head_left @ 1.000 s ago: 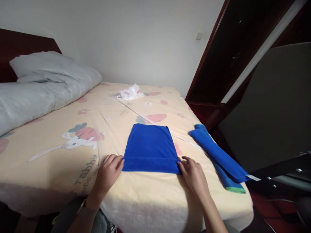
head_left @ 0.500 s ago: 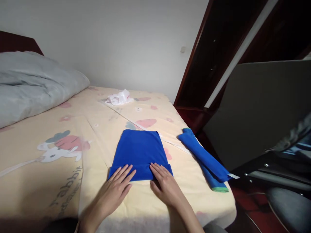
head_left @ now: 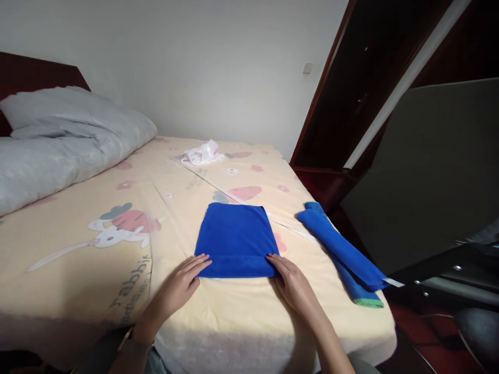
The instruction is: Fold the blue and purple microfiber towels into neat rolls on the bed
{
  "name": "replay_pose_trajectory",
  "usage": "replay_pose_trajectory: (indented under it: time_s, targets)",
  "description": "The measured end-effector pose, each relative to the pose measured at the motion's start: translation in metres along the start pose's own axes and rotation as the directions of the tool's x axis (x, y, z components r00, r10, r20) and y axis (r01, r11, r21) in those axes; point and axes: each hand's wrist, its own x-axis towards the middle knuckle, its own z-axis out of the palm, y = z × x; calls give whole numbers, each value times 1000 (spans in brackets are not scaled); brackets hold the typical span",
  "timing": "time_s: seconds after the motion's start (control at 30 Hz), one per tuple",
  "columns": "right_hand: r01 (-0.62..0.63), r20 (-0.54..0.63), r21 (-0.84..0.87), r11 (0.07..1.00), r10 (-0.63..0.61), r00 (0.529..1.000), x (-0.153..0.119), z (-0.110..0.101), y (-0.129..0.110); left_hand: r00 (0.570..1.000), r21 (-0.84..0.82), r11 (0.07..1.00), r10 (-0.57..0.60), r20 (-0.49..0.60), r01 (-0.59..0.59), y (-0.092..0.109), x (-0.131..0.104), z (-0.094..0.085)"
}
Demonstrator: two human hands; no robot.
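Note:
A blue cloth [head_left: 236, 228] lies on the bed in front of me, its near edge folded over into a flat band. At the band's left end, my left hand [head_left: 185, 278] has its fingers over the cloth and its thumb by the near edge. My right hand [head_left: 290, 278] grips the right end in the same way, fingers on top and thumb low at the edge. What the thumbs touch underneath is hidden.
Two rolled blue cloths [head_left: 343, 249], one green-edged, lie crossed near the bed's right edge. A crumpled white plastic bag [head_left: 202, 153] sits farther back on the patterned sheet [head_left: 175, 208]. A grey quilt [head_left: 70, 140] is heaped at left. A dark panel [head_left: 436, 171] stands at right.
My hands have moved from lying flat on the folded band to its two outer ends, fingers closing there. The band looks flatter and straighter. The view has shifted slightly left.

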Motion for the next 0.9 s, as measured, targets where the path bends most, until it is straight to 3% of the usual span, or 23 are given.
replay_pose_trajectory:
  time_s: [0.1, 0.23, 0.3, 0.37, 0.43, 0.53, 0.67, 0.77, 0.9]
  targets:
    - [-144, -20, 175, 974, 150, 988, -1, -6, 3, 980, -164, 976, -166, -112, 146, -3, 2, 0]
    - [-326, -72, 422, 846, 389, 918, 2, -1, 8, 877, -338, 873, -433, -208, 351, -6, 7, 7]
    - [-384, -98, 484, 786, 484, 869, 7, 5, 9, 838, -341, 850, -491, -237, 402, -8, 10, 12]
    - [-416, -121, 498, 761, 536, 836, 11, 9, 8, 830, -305, 859, -491, -263, 412, -11, 12, 16]
    - [-412, -141, 480, 774, 532, 835, 14, 11, 6, 841, -249, 881, -463, -280, 402, -14, 12, 20]
    - [-377, -134, 414, 829, 465, 875, 17, 10, 3, 857, -176, 902, -430, -285, 394, -18, 12, 22]
    - [-347, -153, 346, 872, 417, 896, 17, 11, 4, 844, -151, 902, -432, -318, 405, -20, 12, 25]
    - [-361, -178, 392, 846, 455, 873, 15, 9, 5, 796, -287, 858, -507, -330, 427, -18, 14, 26]
    - [-400, -113, 460, 793, 499, 859, 10, -3, 3, 763, -575, 704, -615, -199, 418, -8, 13, 22]
